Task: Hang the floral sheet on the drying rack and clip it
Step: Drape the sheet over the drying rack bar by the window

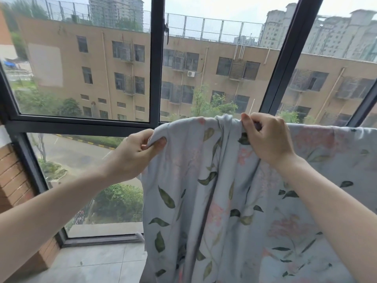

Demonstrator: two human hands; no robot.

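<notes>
Floral sheet (234, 201): pale blue-grey w/ pink blooms + green leaves, fills lower centre to right edge of frame. Top edge runs roughly level from centre to far right, draped over something underneath, presumably the drying rack bar; the bar itself is hidden by cloth, can't confirm. Rest hangs straight down past bottom of frame.

Fabric bunched in vertical folds at centre, smoother twd right. Judgement: right portion already laid out, left end not yet spread.

Right hand (267, 137), centre-right: fingers curled, clamped on gathered top edge, thumb up at the ridge. Likely pinning cloth in place so it doesn't slide while other end gets pulled.

Left hand (134, 154), centre-left: thumb + fingers pinching sheet's left corner, held just below the top line, off to the side. Looks like it's about to draw the corner left to flatten the bunching.

No clip visible anywhere; clipping step not yet done.

Surroundings: dark-framed window (157, 78) behind, spanning upper frame; tan building (204, 74) outside, trees + road lower left. Brick wall (14, 180) at left edge, tiled floor (98, 262) bottom left.

Risk: uneven drape could let the heavy side drag the sheet off.
</notes>
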